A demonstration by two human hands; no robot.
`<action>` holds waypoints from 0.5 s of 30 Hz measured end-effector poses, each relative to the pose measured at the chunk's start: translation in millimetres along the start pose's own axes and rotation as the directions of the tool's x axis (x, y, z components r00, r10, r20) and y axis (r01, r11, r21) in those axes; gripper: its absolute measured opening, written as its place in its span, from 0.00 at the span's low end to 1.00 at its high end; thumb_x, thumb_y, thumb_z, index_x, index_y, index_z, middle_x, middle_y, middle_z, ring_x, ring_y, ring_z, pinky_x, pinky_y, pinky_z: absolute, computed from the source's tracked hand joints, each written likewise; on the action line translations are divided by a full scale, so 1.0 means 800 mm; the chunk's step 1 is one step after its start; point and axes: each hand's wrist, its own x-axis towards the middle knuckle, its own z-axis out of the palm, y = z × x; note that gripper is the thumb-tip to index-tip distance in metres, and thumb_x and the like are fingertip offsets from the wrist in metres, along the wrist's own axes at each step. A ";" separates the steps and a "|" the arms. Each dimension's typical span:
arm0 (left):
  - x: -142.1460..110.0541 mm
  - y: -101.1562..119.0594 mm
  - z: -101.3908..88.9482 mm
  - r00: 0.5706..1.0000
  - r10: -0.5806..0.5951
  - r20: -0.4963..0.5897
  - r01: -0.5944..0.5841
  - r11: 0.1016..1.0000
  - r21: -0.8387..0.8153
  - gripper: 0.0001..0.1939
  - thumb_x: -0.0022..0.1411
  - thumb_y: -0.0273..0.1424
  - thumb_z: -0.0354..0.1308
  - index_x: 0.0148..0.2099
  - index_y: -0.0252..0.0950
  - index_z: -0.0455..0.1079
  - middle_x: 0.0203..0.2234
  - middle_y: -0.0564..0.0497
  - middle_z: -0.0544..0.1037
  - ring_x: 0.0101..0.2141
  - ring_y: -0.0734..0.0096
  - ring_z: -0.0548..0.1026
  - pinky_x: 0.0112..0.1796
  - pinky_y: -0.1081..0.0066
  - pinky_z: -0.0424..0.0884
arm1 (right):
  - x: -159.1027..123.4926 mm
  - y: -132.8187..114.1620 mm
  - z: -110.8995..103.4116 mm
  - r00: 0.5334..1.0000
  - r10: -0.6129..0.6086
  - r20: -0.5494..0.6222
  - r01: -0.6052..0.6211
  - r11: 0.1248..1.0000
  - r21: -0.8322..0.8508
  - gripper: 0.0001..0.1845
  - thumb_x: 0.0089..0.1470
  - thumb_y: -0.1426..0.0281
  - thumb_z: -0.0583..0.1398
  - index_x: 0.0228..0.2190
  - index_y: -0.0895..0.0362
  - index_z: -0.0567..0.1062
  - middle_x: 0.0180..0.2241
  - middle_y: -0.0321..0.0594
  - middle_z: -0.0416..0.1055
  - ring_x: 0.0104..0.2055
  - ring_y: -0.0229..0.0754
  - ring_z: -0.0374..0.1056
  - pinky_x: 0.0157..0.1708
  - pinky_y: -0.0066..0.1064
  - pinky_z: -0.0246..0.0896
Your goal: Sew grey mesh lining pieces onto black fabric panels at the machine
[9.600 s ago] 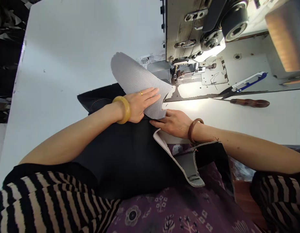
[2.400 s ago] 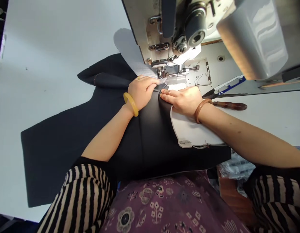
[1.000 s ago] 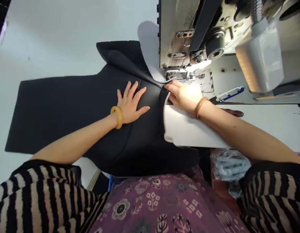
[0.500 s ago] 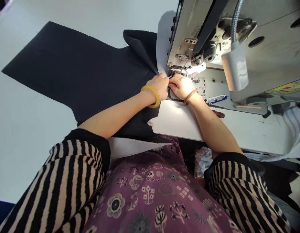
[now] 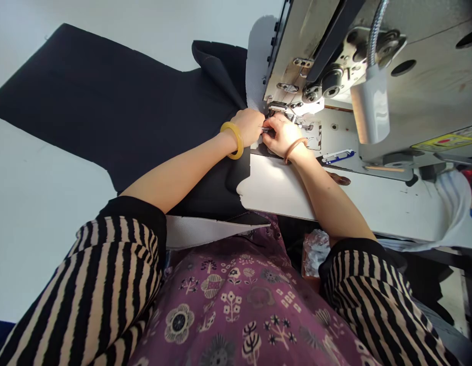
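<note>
A large piece of black fabric [image 5: 144,107] lies flat to the left of the sewing machine [image 5: 373,91], its far edge folded over near the machine's head. My left hand [image 5: 248,127] is closed on the fabric's right edge, just in front of the needle area. Close beside it, my right hand [image 5: 282,133] has thumb and fingers bent together by the presser foot. A thin greyish thing shows between the two hands, too small to name. My fingers hide the needle and the fabric's edge there.
Blue-and-white thread snips [image 5: 338,156] lie on the machine bed, right of my right wrist. A lamp [image 5: 371,104] hangs above it. Below the table edge is a box with clear plastic [image 5: 316,252]. White cloth [image 5: 451,203] hangs at the right.
The black fabric's far-left part has shifted left and up in view. Both hands have moved slightly left, and a gap now shows between my right thumb and fingers.
</note>
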 end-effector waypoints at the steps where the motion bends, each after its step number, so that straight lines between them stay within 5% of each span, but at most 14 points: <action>1: 0.000 0.000 0.001 1.000 -0.002 -0.014 0.002 1.000 -0.017 0.14 0.62 0.28 0.50 0.43 0.32 0.76 0.40 0.41 0.79 0.43 0.52 0.76 0.43 0.60 0.69 | 0.000 -0.001 0.001 1.000 0.018 -0.001 -0.018 1.000 0.002 0.19 0.54 0.68 0.53 0.45 0.60 0.74 0.46 0.48 0.69 0.45 0.50 0.68 0.43 0.42 0.64; 8: -0.004 0.005 0.024 0.987 -0.064 -0.148 0.047 0.993 -0.112 0.13 0.62 0.28 0.50 0.43 0.32 0.75 0.42 0.41 0.78 0.41 0.54 0.76 0.40 0.61 0.68 | -0.002 -0.009 0.000 0.998 0.067 0.004 -0.066 0.983 -0.169 0.20 0.60 0.68 0.47 0.49 0.58 0.72 0.50 0.49 0.68 0.42 0.45 0.67 0.38 0.34 0.58; 11: -0.017 0.005 0.028 0.977 -0.110 -0.185 0.071 0.976 -0.206 0.09 0.61 0.30 0.54 0.36 0.33 0.74 0.37 0.44 0.78 0.38 0.59 0.75 0.37 0.64 0.67 | -0.005 -0.011 -0.016 0.984 -0.040 0.171 0.095 0.940 -0.327 0.23 0.64 0.69 0.43 0.50 0.59 0.71 0.51 0.50 0.68 0.42 0.45 0.66 0.35 0.32 0.53; 15: -0.042 -0.011 0.020 0.984 0.045 -0.174 -0.102 0.937 -0.334 0.19 0.69 0.35 0.46 0.28 0.34 0.70 0.27 0.48 0.75 0.35 0.66 0.73 0.38 0.68 0.67 | -0.019 -0.013 -0.030 0.954 -0.116 0.277 0.224 0.889 -0.399 0.25 0.65 0.69 0.40 0.48 0.60 0.73 0.51 0.50 0.68 0.45 0.46 0.65 0.32 0.31 0.47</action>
